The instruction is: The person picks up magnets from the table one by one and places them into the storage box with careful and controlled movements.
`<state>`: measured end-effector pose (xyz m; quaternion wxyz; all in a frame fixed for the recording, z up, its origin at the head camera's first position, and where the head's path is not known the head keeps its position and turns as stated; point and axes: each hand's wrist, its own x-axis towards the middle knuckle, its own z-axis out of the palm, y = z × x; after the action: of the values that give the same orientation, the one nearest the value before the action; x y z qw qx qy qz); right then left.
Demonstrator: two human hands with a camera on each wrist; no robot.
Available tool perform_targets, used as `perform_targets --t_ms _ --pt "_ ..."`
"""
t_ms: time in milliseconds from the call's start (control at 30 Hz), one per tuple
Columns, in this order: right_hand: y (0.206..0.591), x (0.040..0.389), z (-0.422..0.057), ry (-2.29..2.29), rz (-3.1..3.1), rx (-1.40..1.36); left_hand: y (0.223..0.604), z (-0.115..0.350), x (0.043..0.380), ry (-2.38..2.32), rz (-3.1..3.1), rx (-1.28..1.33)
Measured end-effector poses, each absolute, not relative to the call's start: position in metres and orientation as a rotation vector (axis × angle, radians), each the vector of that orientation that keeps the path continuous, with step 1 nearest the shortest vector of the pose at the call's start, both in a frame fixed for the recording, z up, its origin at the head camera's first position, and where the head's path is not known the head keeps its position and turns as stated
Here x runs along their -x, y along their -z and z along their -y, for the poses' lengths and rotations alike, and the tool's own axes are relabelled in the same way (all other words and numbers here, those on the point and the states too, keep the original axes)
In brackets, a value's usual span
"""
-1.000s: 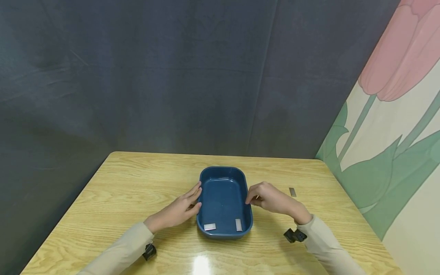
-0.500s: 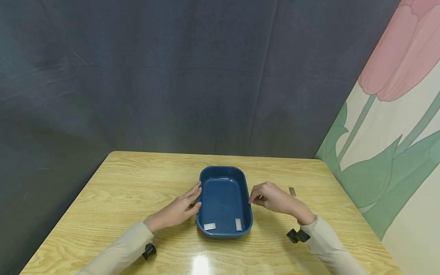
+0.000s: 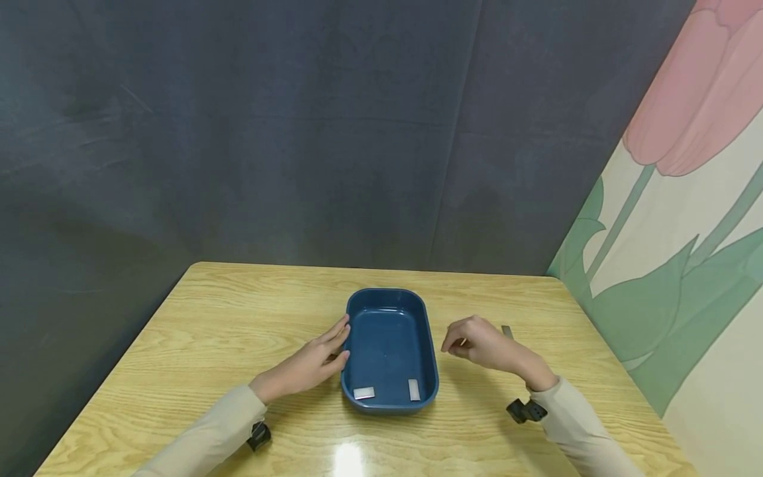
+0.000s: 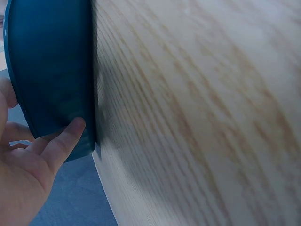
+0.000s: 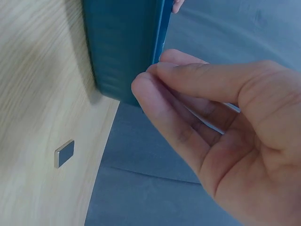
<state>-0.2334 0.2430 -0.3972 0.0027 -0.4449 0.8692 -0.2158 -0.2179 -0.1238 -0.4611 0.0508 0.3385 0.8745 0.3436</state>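
Note:
A deep blue rectangular tray (image 3: 384, 348) with rounded corners stands on the table. My left hand (image 3: 304, 364) rests against its left side, fingers fairly straight and touching the outer wall and rim. Inside the tray, near its front, lie two small flat silvery blocks, the left block (image 3: 363, 393) lying crosswise and the right block (image 3: 414, 389) lengthwise. My right hand (image 3: 477, 341) hovers just right of the tray, apart from it. Its fingers are curled and the thumb meets a fingertip, with nothing visible between them. A third such block (image 5: 64, 153) lies on the table, partly hidden by this hand in the head view.
The wooden table (image 3: 250, 311) runs back to a dark cloth (image 3: 310, 132) hanging behind it. A wall painted with a tulip (image 3: 667, 119) borders the right side. Each sleeve carries a black wrist camera, such as the right camera (image 3: 526, 411).
My right hand has drawn away from the tray's right rim to the right, and now partly covers the block on the table. The left hand and the tray have stayed put.

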Motion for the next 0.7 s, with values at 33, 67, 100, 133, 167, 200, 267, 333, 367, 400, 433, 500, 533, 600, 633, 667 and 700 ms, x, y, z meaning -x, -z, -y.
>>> perform_targets --t_ms 33,67,100,133,167,200,267,333,367,400,433,500,533,600,633,667,700 --pt "0.398 0.234 -0.244 0.668 -2.735 1.397 0.461 0.124 0.218 -1.041 -2.666 -1.032" --pt "0.398 0.234 -0.246 0.659 -2.744 1.395 0.462 0.124 0.218 -1.038 -2.667 -1.03" --pt "0.398 0.234 -0.247 0.65 -2.754 1.392 0.462 0.124 0.218 -1.037 -2.668 -1.03" --pt "0.399 0.234 -0.248 0.642 -2.761 1.386 0.462 0.124 0.218 -1.036 -2.67 -1.029" --pt "0.399 0.234 -0.25 0.636 -2.767 1.381 0.462 0.124 0.218 -1.035 -2.67 -1.028" --pt "0.399 0.234 -0.251 0.632 -2.772 1.377 0.462 0.124 0.218 -1.036 -2.669 -1.028" --pt "0.399 0.234 -0.254 0.637 -2.772 1.362 0.463 0.124 0.218 -1.038 -2.666 -1.027" --pt "0.4 0.235 -0.257 0.651 -2.768 1.353 0.463 0.124 0.219 -1.041 -2.662 -1.026" --pt "0.4 0.235 -0.259 0.657 -2.768 1.348 0.463 0.124 0.219 -1.041 -2.662 -1.027" --pt "0.4 0.235 -0.261 0.662 -2.769 1.342 0.463 0.124 0.219 -1.04 -2.662 -1.027" --pt "0.401 0.235 -0.262 0.664 -2.771 1.337 0.463 0.124 0.219 -1.039 -2.663 -1.026" --pt "0.401 0.235 -0.265 0.675 -2.771 1.321 0.463 0.124 0.219 -1.037 -2.664 -1.021" --pt "0.401 0.235 -0.266 0.68 -2.77 1.312 0.463 0.124 0.219 -1.032 -2.666 -1.019" --pt "0.401 0.235 -0.269 0.689 -2.766 1.288 0.462 0.124 0.218 -1.026 -2.67 -1.014" --pt "0.401 0.235 -0.271 0.692 -2.764 1.28 0.462 0.124 0.219 -1.023 -2.671 -1.013" --pt "0.402 0.235 -0.273 0.7 -2.761 1.269 0.462 0.124 0.219 -1.021 -2.673 -1.012" --pt "0.402 0.235 -0.274 0.703 -2.759 1.261 0.462 0.124 0.219 -1.019 -2.675 -1.013"
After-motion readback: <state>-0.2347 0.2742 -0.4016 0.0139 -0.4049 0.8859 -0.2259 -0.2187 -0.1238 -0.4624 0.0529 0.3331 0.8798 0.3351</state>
